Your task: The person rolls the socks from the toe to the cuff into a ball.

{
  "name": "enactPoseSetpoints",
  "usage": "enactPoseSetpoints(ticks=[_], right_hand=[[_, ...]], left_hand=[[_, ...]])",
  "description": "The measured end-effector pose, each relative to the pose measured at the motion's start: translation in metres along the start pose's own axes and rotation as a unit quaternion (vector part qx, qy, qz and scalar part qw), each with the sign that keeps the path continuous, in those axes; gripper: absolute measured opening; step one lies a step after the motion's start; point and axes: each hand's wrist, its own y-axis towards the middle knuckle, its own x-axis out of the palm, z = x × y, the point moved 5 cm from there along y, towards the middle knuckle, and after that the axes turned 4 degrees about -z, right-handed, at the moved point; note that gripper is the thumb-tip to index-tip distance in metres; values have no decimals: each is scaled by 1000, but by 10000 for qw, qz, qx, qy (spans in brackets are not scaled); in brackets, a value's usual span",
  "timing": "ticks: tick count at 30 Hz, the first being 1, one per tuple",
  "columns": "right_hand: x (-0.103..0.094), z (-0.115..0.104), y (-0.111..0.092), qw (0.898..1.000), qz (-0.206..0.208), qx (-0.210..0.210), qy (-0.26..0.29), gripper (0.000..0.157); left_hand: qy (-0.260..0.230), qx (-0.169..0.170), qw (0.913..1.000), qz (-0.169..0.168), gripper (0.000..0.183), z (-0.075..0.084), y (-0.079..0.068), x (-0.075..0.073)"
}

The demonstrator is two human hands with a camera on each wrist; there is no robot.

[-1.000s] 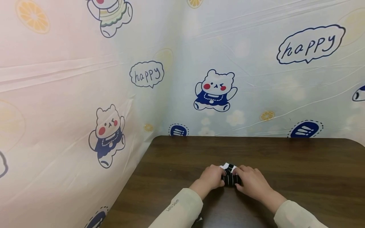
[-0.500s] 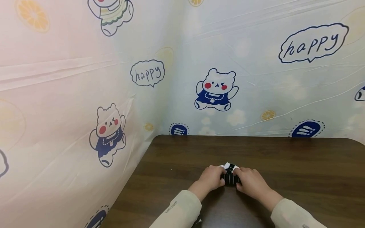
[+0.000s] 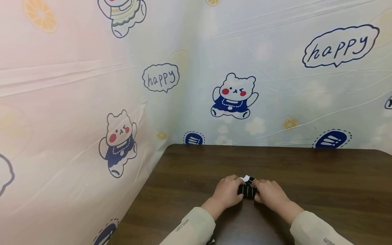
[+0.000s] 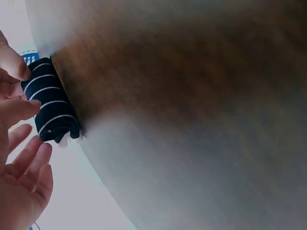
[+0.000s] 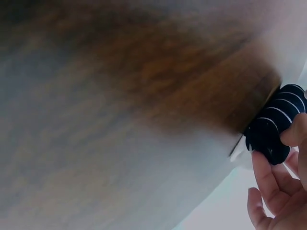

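Note:
A small roll of black cloth with thin white stripes (image 3: 247, 191) lies on the brown table between my hands, a white part showing at its far side. My left hand (image 3: 227, 191) grips its left end, thumb on the near side. At the right end my right hand (image 3: 271, 194) holds it between thumb and fingers. In the left wrist view the striped cloth roll (image 4: 50, 98) appears as a tight cylinder with a loose fold at one end. The right wrist view shows the right thumb pressed on the roll (image 5: 271, 124), with fingers beneath its end.
The dark wooden table (image 3: 190, 170) reaches back to a hanging sheet (image 3: 196, 102) printed with bears and the word happy. A small black and white thing (image 3: 211, 241) shows partly from under the left sleeve (image 3: 196, 226), near the front.
Less of the white part shows at the far side of the cloth roll now. Both hands stay on it, with only slight finger movement. The head view has shifted a little.

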Motion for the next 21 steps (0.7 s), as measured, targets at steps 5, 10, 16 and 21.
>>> enactPoseSetpoints(ticks=[5,10,16,21], right_hand=[[0,2,2,9994,-293,164,127,21],[-1,3,3,9981,-470,293,257,20],[-2,3,2,9984,-373,301,302,19],[-2,2,0,9990,-189,267,291,17]], left_hand=[[365,293,9988,156,33,5,0,-3],[596,423,9972,133,33,8,0,-3],[768,460,9960,53,33,9,2,1],[881,497,9948,114,30,10,2,3]])
